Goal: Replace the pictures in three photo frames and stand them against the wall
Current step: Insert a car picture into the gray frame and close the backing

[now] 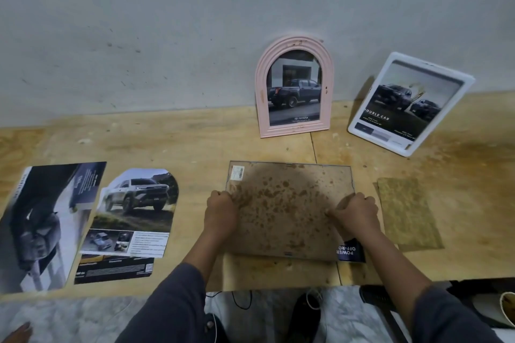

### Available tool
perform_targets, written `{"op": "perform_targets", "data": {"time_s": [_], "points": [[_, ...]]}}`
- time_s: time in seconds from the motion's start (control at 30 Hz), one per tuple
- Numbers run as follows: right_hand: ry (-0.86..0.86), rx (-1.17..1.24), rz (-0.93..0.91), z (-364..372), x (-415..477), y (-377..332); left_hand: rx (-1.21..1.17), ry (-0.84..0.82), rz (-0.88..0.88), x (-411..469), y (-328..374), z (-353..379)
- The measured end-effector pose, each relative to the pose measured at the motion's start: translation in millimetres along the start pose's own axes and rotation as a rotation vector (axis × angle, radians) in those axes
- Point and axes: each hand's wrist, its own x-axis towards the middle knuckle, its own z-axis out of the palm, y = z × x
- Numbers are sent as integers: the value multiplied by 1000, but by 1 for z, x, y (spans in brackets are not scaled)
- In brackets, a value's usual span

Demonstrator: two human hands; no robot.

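Observation:
A thin rectangular photo frame lies face down on the wooden table, its stained brown backing board up. My left hand presses on its left edge and my right hand on its right edge, fingers curled at the rim. A dark picture corner sticks out under the frame's lower right. A pink arched frame with a truck picture leans on the wall. To its right, a white frame with a truck picture also stands tilted against the wall.
Loose truck pictures lie at the left: a large dark sheet, an arch-cut print and a dark strip. A spare brown backing board lies right of the frame. Cables and a foot show below the table edge.

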Motion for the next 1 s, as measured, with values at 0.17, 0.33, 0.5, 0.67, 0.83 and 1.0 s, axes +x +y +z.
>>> {"op": "perform_targets", "data": {"time_s": [0.17, 0.33, 0.5, 0.67, 0.83, 1.0], "points": [[7, 211, 13, -3, -7, -4, -47, 168, -81, -11, 16, -3], [403, 724, -185, -35, -20, -13, -596, 397, -81, -20, 44, -47], [337, 1518, -260, -67, -30, -14, -1307, 246, -80, -30, 48, -76], [3, 1787, 30, -46, -29, 16, -1579, -85, -140, -30, 26, -65], [-202, 1814, 67, -30, -26, 42, -1539, -121, -198, -40, -1, -34], [-126, 1317, 27, -18, -1, 77, -1581, -203, -336, -46, -30, -9]]}}
